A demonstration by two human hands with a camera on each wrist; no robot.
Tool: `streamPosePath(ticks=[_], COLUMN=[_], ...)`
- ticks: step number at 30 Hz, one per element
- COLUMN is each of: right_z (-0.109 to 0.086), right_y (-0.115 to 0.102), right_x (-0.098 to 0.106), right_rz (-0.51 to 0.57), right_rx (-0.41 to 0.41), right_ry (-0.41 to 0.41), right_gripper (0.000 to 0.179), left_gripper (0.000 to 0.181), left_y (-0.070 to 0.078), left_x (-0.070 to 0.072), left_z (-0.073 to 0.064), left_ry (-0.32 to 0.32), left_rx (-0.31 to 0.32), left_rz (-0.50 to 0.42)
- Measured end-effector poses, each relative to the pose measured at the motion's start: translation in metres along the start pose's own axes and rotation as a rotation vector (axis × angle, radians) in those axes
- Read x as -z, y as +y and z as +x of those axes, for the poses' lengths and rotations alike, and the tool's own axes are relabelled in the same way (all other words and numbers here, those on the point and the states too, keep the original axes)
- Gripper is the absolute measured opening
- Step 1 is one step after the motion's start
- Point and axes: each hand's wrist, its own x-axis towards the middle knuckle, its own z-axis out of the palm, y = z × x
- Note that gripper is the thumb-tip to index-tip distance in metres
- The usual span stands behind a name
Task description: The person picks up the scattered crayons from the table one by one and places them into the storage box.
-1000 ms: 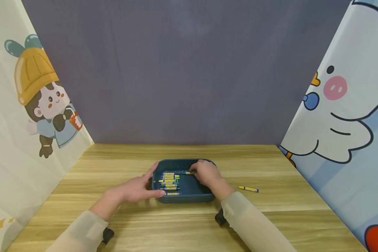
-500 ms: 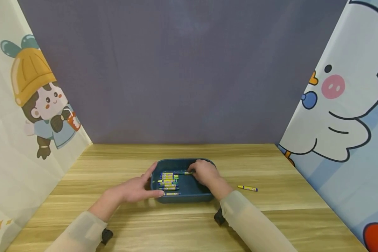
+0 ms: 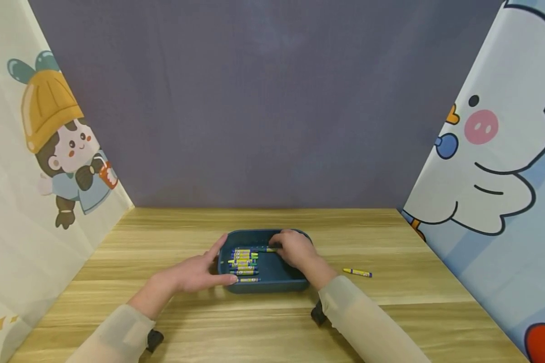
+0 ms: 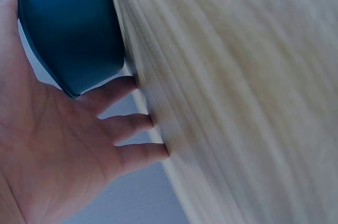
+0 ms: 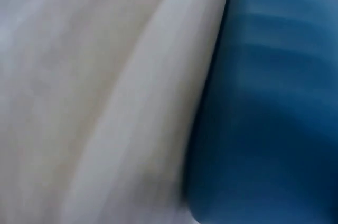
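A dark blue plastic tray (image 3: 272, 287) stands on the table with a row of several yellow-wrapped crayons (image 3: 244, 261) lying side by side in its left half. My left hand (image 3: 193, 272) spans the tray's left end, thumb at the near corner and index finger at the far one. In the left wrist view its other fingers are straight, with their tips at the tabletop. Inside the tray, by the far wall, my right hand (image 3: 296, 249) pinches a crayon (image 3: 270, 250) that lies crosswise, pointing left toward the row. The right wrist view shows only the tray's outer wall (image 5: 264, 102) and table.
One more yellow crayon (image 3: 358, 273) lies on the wooden table (image 3: 254, 322) to the right of the tray. A grey panel (image 3: 263, 111) rises behind the table, and printed cartoon sheets flank both sides.
The right hand's fingertips have shifted very slightly left inside the tray with the crayon. The left hand and the tray hold still.
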Motion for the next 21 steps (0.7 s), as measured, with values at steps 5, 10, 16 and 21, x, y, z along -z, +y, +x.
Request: streamPosePath(ticks=[5,10,16,21], right_z=[-0.001,-0.006,-0.023,-0.045], right_y=[0.000,0.009,0.040,0.071], right_x=[0.011,0.031,0.047,0.056], right_rz=[0.054,0.086,0.223,0.361], right_rx=[0.022,0.031,0.040,-0.035], right_ry=[0.028,0.068,0.131,0.104], right_gripper=[0.030,0.033,0.036,0.037], left_gripper=[0.123,0.123,0.124,0.124], left_y=[-0.001,0.000,0.002,0.003], left_x=[0.000,0.000,-0.001,-0.001], left_z=[0.000,0.001,-0.001,-0.001], left_ry=[0.001,0.005,0.003,0.005], left_rx=[0.003,0.006,0.011,0.006], left_rz=[0.007,0.014,0.016,0.022])
